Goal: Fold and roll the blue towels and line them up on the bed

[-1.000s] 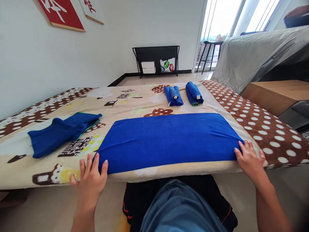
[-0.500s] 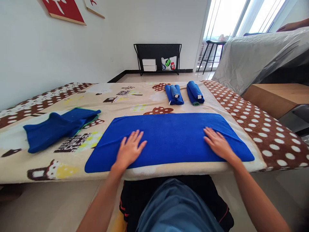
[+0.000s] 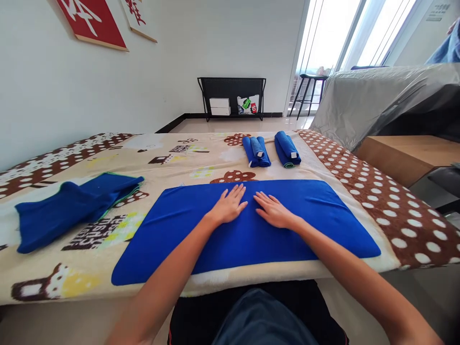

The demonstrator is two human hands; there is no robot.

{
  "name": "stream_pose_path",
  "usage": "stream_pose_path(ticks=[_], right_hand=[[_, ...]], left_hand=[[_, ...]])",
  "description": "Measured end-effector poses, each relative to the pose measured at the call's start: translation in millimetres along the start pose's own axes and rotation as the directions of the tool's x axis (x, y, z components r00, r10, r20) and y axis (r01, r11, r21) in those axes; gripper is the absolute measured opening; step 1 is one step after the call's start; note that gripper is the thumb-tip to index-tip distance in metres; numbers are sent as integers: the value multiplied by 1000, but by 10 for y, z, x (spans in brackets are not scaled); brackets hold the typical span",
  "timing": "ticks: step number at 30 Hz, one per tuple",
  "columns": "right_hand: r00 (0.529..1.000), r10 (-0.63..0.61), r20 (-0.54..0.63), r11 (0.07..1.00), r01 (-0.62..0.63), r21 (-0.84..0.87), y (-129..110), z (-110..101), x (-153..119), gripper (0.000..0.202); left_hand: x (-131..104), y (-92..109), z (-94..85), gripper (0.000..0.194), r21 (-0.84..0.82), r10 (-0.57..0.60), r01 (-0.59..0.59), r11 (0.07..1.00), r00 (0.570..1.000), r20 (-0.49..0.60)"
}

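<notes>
Head view: at my far left, a rumpled blue cloth [image 3: 74,208] lies on the patterned blanket [image 3: 212,143], as it did a second ago. Next comes the wide blue towel [image 3: 172,230], laid out along the blanket's near edge in front of me; a few shallow creases cross its left part. A second ago my hands were out at its two near corners; since then they have slid inward and now lie near its middle. My left hand [image 3: 230,206] is palm down on the towel, fingers extended and a little apart, gripping nothing. Beyond, a blue bundle [image 3: 256,151] sits on the blanket. My right hand [image 3: 275,211] is just beside the left, not touching it, also flat, loosely spread and empty. Farther right is a second rolled bundle [image 3: 287,149]; both bundles are as they were. Faint creases run through the towel's right part, short of the brown dotted border [image 3: 388,211]. I judge this as smoothing: the corners lie flat without being held, though the surface isn't fully even.
</notes>
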State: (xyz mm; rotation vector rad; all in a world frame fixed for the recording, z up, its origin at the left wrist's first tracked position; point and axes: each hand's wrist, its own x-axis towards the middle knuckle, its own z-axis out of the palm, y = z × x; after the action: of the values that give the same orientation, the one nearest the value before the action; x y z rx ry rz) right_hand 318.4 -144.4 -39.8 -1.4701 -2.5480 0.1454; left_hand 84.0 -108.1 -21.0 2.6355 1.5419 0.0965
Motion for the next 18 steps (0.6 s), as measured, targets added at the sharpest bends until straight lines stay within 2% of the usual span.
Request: stream_pose_path(ticks=[2,3,5,7,10,12,13,15,16,18], right_hand=[[998,-64,-9,998,64,12,-33,-2,112,58],[998,-69,-14,998,69,13,75,-21,84,58],[1000,-14,-20,1000,15,9,511,-81,-115,60],[991,128,-40,992,-128,-9,1123,-141,-440,65],[900,426,-90,900,-432,-56,1953,-191,-945,63],[842,530,-101,838,-538,-91,2225,-205,-1142,61],[823,557,-113,817,-567,-103,2254,-211,-1169,60],[815,561,-145,809,-577,-112,2114,-220,-1067,60],[829,538,-153,824,-555,-111,1961,-219,-943,60],[891,433,-139,889,-448,-100,1541,-194,-582,60]], left_hand=[[131,-95,70,62,3,0,-1,1000,1000,8],[107,-241,82,60,6,-22,22,1000,1000,5],[-77,-691,61,59,16,-107,108,994,994,-17],[-359,-1258,10,60,24,-234,235,972,972,-39],[-751,-2027,-39,64,54,-419,425,904,903,-93],[-875,-2298,-59,66,84,-475,481,873,876,-83],[-879,-2324,-76,68,107,-494,500,859,866,-78],[-762,-2136,-129,70,150,-487,497,855,868,-98],[-645,-1930,-159,69,161,-459,474,866,880,-120],[-324,-1359,-193,66,125,-286,304,944,947,-147]])
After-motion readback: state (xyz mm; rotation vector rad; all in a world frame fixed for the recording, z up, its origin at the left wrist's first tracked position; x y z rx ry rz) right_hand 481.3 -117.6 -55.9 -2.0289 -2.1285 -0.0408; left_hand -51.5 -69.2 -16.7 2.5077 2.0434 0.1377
